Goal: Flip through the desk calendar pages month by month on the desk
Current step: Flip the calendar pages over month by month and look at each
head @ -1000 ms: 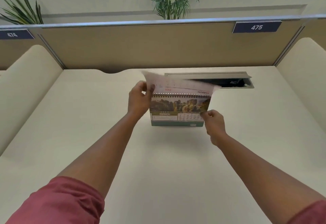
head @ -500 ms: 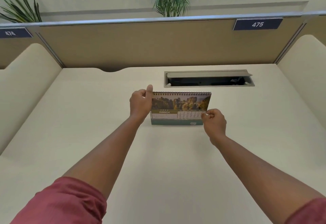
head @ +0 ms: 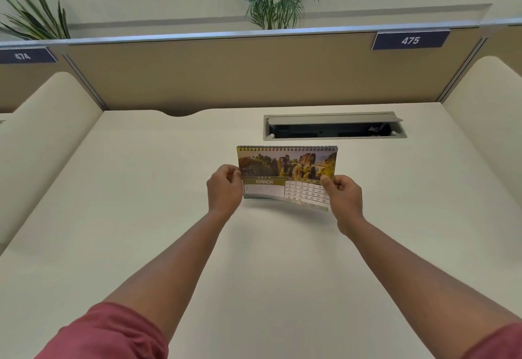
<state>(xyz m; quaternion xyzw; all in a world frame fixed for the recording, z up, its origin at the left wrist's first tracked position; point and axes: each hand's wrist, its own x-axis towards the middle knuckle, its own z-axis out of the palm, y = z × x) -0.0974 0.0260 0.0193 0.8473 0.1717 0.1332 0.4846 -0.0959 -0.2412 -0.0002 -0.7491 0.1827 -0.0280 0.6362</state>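
A spiral-bound desk calendar (head: pixel 286 172) stands on the cream desk (head: pixel 254 259), showing the MARCH page with a rocky landscape photo. My left hand (head: pixel 224 189) pinches the calendar's left edge at mid height. My right hand (head: pixel 344 197) grips the MARCH page at its lower right corner, and that corner is lifted off the calendar toward me, curling the sheet's bottom edge.
Just behind the calendar, a grey cable tray (head: pixel 334 127) is set into the desk with its lid open. A tan partition (head: pixel 254 73) with number plates 474 and 475 closes the back. Cream side panels (head: pixel 42 132) flank the desk; plants stand beyond.
The previous page went over the top and out of sight. My left hand dropped from the top corner to the left edge. My right hand has peeled the MARCH page's lower right corner outward.
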